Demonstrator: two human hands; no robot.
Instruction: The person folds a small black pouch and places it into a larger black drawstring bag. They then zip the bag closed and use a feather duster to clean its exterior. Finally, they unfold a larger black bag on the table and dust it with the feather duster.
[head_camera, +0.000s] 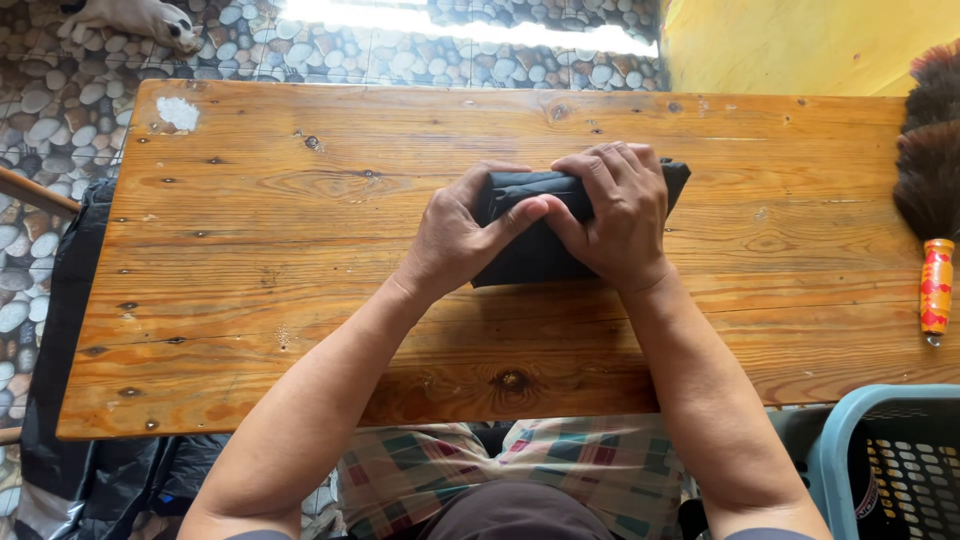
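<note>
Right now your left hand (455, 238) and right hand (615, 215) both press down, fingers curled, on the folded dark cloth (530, 255) lying mid-table (300, 200), apparently pinning its fold flat, while the feather duster (930, 180) rests at the right edge.

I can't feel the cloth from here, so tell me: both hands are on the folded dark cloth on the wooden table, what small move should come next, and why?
Probably press down and smooth outward. The left hand and right hand both grip the folded dark cloth at its far edge, which looks bunched into a thick roll, while the near part lies flat on the wooden table. Flattening it should keep the fold from springing open.
</note>
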